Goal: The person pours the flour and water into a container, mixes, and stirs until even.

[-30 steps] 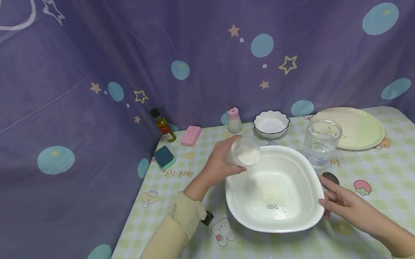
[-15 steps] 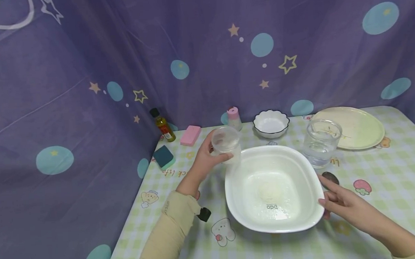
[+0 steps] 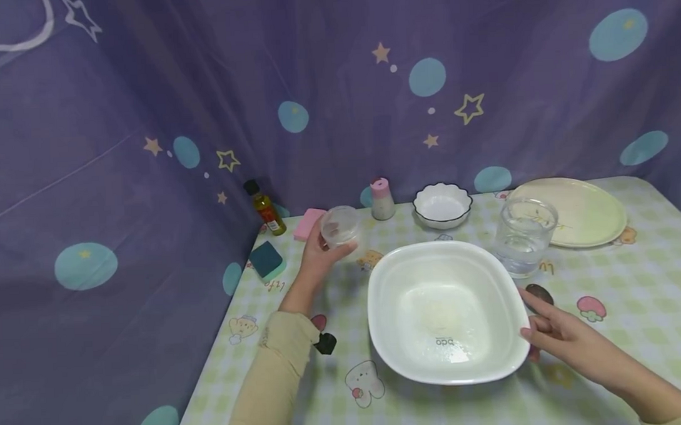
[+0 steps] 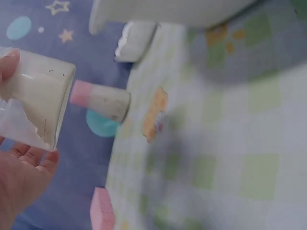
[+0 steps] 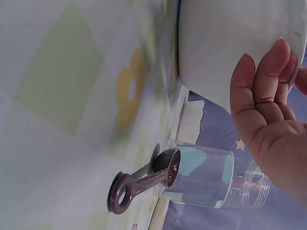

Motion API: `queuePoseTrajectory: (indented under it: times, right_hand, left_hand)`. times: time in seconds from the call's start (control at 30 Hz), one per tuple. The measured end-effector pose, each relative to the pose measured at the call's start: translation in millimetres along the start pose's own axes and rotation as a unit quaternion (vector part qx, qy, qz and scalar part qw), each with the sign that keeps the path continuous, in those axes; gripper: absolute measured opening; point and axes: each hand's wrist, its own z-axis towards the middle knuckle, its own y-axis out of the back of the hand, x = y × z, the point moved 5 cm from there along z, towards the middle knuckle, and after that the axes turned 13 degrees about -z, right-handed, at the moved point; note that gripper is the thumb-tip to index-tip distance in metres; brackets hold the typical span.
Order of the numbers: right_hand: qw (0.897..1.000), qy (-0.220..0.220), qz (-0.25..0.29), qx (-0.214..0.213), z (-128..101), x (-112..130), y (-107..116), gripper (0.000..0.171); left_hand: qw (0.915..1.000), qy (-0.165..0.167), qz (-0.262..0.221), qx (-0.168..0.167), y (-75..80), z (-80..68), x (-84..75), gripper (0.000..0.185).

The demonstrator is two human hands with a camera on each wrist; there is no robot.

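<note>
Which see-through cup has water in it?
The big glass standing by the plate holds water. The small cup in the left hand has no water, just white powder stuck to its inside.

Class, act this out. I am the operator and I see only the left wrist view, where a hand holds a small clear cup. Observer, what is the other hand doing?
Observer: The right hand lays straight fingers against the rim of the white basin.
Operator: What lies near that hand?
Observer: A dark measuring spoon lies on the table, next to a glass of water.
Operator: Is my cup over the basin?
Observer: No. The left hand holds the small clear cup to the left of the basin, near an oil bottle by the curtain.
</note>
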Motion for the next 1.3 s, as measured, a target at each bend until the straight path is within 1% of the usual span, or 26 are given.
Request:
queuePoseTrajectory:
  times: [0.17,0.27,0.5,0.7,0.8,0.93,0.97,1.03,1.17,1.2,1.27,1.3]
  right_hand:
    - [1.000,0.003,0.000,-0.002,-1,1,-1,0.066]
    - [1.000,0.001,0.000,-0.003,-1,2,-1,0.067]
    - [1.000,0.002,0.005,-0.005,0,1,-1,0.066]
    - [1.000,0.002,0.004,-0.007,-1,2,-1,0.066]
    - [1.000,0.001,0.002,-0.008,-1,2,-1,0.066]
    - [1.000,-0.003,0.000,-0.010,0,1,-1,0.067]
    - [1.000,-0.004,0.001,-0.010,-1,1,0,0.067]
    - [1.000,-0.001,0.003,-0.010,-1,1,0,0.067]
    - [1.000,0.000,0.003,-0.009,-1,0,0,0.067]
    - [1.000,-0.001,0.001,-0.010,-1,0,0,0.067]
    - [1.000,-0.004,-0.004,-0.011,-1,0,0,0.067]
    - [1.000,-0.005,-0.006,-0.010,-1,0,0,0.067]
  left_hand:
    - [0.9999,0.002,-0.004,-0.014,9.1,2.8,17.6,0.080]
    - [0.9998,0.005,-0.008,-0.019,11.7,4.1,26.4,0.084]
    - [0.9996,0.012,-0.012,-0.021,10.4,4.8,44.4,0.087]
    - [0.9987,0.040,-0.011,-0.027,7.7,4.5,58.7,0.087]
    - [0.9984,0.047,-0.022,-0.022,5.9,3.1,60.0,0.089]
    - [0.9978,0.058,-0.028,-0.015,0.6,-2.1,49.6,0.090]
    - [0.9979,0.058,-0.025,-0.018,0.7,-1.7,51.8,0.090]
    - [0.9976,0.064,-0.021,-0.017,-1.0,-3.0,50.4,0.091]
    - [0.9979,0.055,-0.016,-0.030,2.6,2.3,70.1,0.091]
    - [0.9978,0.057,-0.014,-0.031,2.4,2.3,71.1,0.091]
    - [0.9977,0.053,-0.005,-0.042,5.1,5.2,81.2,0.090]
    - [0.9975,0.053,0.002,-0.047,5.9,5.6,83.4,0.089]
